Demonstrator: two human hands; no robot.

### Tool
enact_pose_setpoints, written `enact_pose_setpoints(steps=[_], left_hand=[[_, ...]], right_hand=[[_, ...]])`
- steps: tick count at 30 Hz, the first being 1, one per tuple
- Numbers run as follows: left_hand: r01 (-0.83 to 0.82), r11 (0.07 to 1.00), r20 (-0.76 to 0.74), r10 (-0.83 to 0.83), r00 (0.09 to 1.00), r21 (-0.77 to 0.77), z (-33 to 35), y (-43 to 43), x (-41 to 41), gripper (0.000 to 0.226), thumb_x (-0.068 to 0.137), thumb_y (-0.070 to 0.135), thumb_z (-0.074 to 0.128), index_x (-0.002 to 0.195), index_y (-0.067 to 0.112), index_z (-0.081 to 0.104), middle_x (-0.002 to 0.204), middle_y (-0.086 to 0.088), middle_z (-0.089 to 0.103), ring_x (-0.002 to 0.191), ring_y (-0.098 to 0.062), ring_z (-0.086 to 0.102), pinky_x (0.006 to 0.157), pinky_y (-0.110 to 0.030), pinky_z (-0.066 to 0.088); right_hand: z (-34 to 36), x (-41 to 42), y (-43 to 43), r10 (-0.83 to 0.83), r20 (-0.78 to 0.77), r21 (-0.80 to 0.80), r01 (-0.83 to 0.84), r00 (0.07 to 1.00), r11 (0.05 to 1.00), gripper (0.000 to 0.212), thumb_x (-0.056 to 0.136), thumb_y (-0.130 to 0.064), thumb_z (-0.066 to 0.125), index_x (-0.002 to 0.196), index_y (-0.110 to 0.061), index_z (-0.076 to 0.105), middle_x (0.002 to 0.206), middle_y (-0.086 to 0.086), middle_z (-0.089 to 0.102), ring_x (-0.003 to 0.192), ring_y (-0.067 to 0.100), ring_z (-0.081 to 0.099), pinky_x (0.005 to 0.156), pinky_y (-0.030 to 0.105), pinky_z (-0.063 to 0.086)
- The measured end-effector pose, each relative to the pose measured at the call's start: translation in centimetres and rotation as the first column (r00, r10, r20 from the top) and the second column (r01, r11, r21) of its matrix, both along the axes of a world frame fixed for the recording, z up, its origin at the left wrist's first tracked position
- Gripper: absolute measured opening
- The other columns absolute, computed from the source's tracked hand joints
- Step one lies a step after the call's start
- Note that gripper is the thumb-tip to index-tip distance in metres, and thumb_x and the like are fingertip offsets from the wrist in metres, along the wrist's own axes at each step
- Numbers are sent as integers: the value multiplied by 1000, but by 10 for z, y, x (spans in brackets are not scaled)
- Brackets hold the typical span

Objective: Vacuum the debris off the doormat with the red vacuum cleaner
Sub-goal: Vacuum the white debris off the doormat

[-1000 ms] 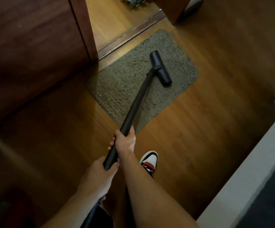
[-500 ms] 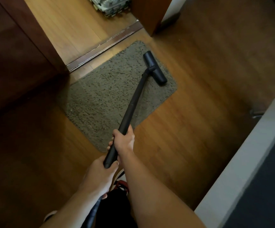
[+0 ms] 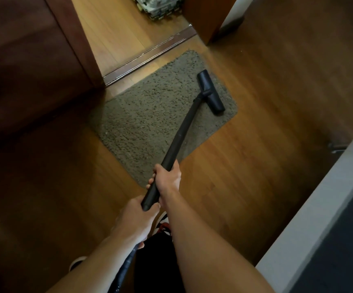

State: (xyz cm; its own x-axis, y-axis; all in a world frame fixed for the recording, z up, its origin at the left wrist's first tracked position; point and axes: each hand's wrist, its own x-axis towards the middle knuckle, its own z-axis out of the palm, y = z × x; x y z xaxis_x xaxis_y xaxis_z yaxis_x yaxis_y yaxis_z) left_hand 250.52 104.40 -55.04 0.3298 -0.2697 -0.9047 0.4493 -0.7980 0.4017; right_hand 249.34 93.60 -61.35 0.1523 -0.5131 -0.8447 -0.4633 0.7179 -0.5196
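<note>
- Doormat (image 3: 150, 123) lies on the wooden floor (image 3: 256, 166) by the door threshold (image 3: 150, 53).
- Black vacuum wand (image 3: 179, 134) is gripped by right hand (image 3: 168, 178) and left hand (image 3: 133, 220).
- Floor nozzle (image 3: 210, 92) rests on the mat's right edge.

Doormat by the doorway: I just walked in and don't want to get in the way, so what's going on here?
A person is vacuuming the grey doormat. Both hands grip the black wand: the right hand further along it, the left hand at its near end. The floor head rests on the mat's right-hand end, close to the edge. The vacuum's red body is out of view.
</note>
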Motion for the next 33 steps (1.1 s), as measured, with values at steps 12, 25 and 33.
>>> enact_pose_setpoints(steps=[12, 25, 33], left_hand=[[222, 971, 157, -234, 959, 91, 30, 150, 4, 14, 95, 46, 56, 94, 33, 61, 81, 5, 67, 72, -11, 65, 64, -27, 54], [100, 984, 19, -104, 994, 145, 45, 266, -21, 21, 94, 49, 54, 110, 37, 59, 90, 8, 70, 81, -9, 67, 71, -30, 53], [-14, 987, 49, 7, 999, 159, 67, 303, -33, 19, 100, 46, 46, 117, 41, 51, 93, 6, 66, 82, -13, 64, 70, -30, 50]], right_hand=[[16, 4, 152, 0, -14, 49, 1, 1000, 999, 40, 96, -5, 56, 131, -22, 45, 63, 8, 52, 43, 16, 51, 47, 31, 51], [39, -16, 265, 127, -5, 140, -125, 992, 982, 69, 97, -7, 57, 153, -36, 28, 70, 9, 55, 46, 15, 54, 47, 30, 52], [55, -20, 312, 219, -5, 103, -217, 976, 971, 66, 100, -9, 56, 152, -39, 29, 85, 12, 60, 49, 14, 57, 48, 29, 52]])
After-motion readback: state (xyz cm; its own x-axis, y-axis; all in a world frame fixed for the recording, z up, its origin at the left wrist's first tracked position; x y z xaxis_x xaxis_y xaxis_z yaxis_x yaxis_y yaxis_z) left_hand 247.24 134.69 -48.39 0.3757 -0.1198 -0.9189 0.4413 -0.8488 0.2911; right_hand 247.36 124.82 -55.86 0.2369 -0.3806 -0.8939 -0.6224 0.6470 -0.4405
